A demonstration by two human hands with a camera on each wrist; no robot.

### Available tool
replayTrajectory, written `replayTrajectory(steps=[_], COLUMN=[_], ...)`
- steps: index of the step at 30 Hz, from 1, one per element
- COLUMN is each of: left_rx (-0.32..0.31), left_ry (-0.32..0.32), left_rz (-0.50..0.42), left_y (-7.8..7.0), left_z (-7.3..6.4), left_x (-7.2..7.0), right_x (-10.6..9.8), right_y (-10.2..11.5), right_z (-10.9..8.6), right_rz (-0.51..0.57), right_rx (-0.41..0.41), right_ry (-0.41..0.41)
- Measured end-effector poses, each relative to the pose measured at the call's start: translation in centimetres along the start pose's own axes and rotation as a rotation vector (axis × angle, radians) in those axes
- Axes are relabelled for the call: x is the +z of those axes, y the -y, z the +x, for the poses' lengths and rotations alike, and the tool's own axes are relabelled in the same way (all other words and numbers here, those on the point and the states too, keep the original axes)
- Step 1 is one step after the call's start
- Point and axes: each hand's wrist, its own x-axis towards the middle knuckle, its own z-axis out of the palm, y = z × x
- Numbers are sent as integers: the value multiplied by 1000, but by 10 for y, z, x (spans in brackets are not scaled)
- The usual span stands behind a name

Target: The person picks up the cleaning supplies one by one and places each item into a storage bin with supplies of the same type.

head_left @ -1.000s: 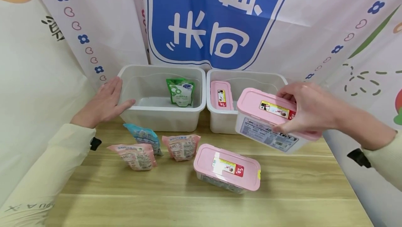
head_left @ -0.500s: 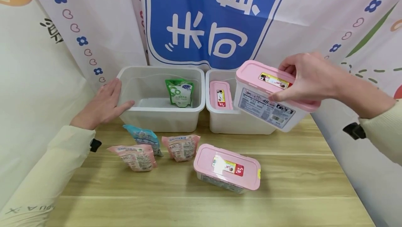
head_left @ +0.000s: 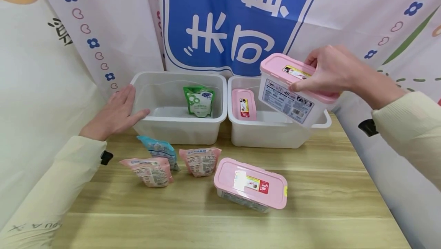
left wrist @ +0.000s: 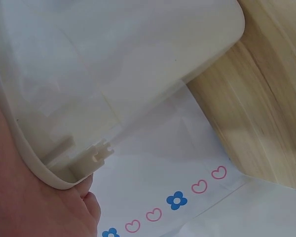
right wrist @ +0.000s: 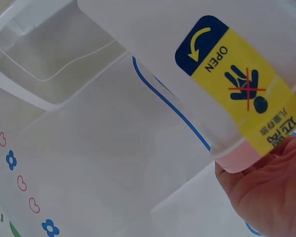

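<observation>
In the head view my right hand (head_left: 327,71) grips a white plastic box with a pink lid (head_left: 286,98) by its lid, tilted above the right white bin (head_left: 268,136). Its yellow OPEN label (right wrist: 227,84) shows large in the right wrist view. Another pink-lidded box (head_left: 244,104) is inside that bin at the left. My left hand (head_left: 115,113) rests on the left rim of the left white bin (head_left: 175,132), thumb spread and fingers straight. A green and white pouch (head_left: 199,101) stands in that bin. A third pink-lidded box (head_left: 250,184) sits on the table.
Two pink bags (head_left: 151,172) and a blue bag (head_left: 159,149) stand on the wooden table (head_left: 172,218) before the left bin. A printed cloth (head_left: 330,4) hangs close behind both bins. The table's right edge (head_left: 372,195) drops away beside the right arm.
My right hand has raised the pink-lidded box and carried it back over the right bin, showing more of its labelled side. The left hand stays on the rim.
</observation>
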Motion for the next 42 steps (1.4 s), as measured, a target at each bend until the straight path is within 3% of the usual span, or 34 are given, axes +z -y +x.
replayTrajectory(steps=[8, 24, 42], left_rx=[0, 2, -2], left_ry=[12, 5, -4], left_rz=[3, 3, -5], left_y=[-1, -1, -2], left_z=[-1, 0, -1], left_x=[-2, -1, -1], right_x=[4, 33, 72], right_y=[-4, -6, -5], right_z=[19, 46, 51], right_rz=[43, 133, 181], right_rx=[75, 223, 294], right_ry=[25, -46, -86])
